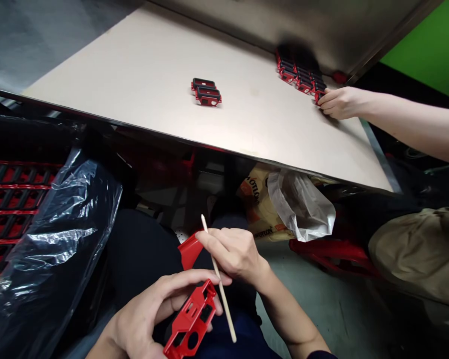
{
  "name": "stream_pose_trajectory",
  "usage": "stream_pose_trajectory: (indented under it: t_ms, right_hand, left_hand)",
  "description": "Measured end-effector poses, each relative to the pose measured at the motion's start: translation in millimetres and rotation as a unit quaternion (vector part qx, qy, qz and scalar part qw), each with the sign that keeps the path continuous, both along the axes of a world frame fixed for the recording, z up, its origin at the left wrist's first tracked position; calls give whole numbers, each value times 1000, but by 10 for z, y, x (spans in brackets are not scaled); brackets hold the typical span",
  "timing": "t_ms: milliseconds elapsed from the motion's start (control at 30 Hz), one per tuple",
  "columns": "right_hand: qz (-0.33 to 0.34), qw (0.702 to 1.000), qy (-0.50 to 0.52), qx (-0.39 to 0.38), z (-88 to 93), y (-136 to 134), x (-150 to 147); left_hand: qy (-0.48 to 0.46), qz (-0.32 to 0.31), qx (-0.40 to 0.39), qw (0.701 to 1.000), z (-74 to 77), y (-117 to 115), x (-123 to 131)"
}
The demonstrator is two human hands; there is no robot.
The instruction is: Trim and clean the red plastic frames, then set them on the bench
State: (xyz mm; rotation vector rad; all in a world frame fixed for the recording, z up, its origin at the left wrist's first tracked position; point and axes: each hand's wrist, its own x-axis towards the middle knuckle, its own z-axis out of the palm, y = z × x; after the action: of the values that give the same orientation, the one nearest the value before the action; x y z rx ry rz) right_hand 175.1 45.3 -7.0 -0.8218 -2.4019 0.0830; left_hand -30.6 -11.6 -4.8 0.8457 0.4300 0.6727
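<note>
Low in the view, over my lap, my left hand [149, 311] is closed around a red plastic frame part [190, 319] with cut-out windows. My right hand [234, 254] is just above it, pinching a thin wooden stick [220, 286] that runs down across the part. That same hand also holds a second red plastic piece [189, 249]. Both hands sit below the front edge of the beige table [142, 75].
Two red-and-black assembled parts [206, 92] lie mid-table. A row of several more [301, 77] stands at the far right, touched by another person's hand [338, 102]. A tray of red parts [11, 199] in black plastic wrap is at my left. Bags [299, 204] lie under the table.
</note>
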Motion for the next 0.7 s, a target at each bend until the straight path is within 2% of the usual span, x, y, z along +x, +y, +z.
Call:
stream_pose_trajectory:
  t_ms: [100,200,300,333,400,467,533,600,700]
  right_hand:
    - [18,999,-1,36,7,8,-44]
    - [34,999,14,29,-9,13,-63]
    - [42,998,47,-18,-53,12,-49]
    - [30,996,70,-40,-71,9,-41]
    - [-36,984,132,-113,-117,-10,-22]
    - [-126,944,203,-227,-182,-64,-1]
    - [-174,881,245,-365,-279,-180,21]
    - [-152,821,252,-490,-404,-369,43]
    - [-76,742,211,-632,-585,-734,79]
  left_hand:
    - [-17,-14,-8,1000,-27,11,7]
    - [-9,11,24,1000,-84,4,-5]
    - [14,35,78,996,-141,-19,-13]
    - [24,51,95,994,-156,-28,-16]
    - [48,84,114,989,-179,-41,-30]
    - [71,99,114,986,-188,-43,-61]
    - [91,104,112,984,-189,-33,-105]
    - [120,117,128,978,-186,-14,-148]
    - [173,141,171,960,-173,26,-173]
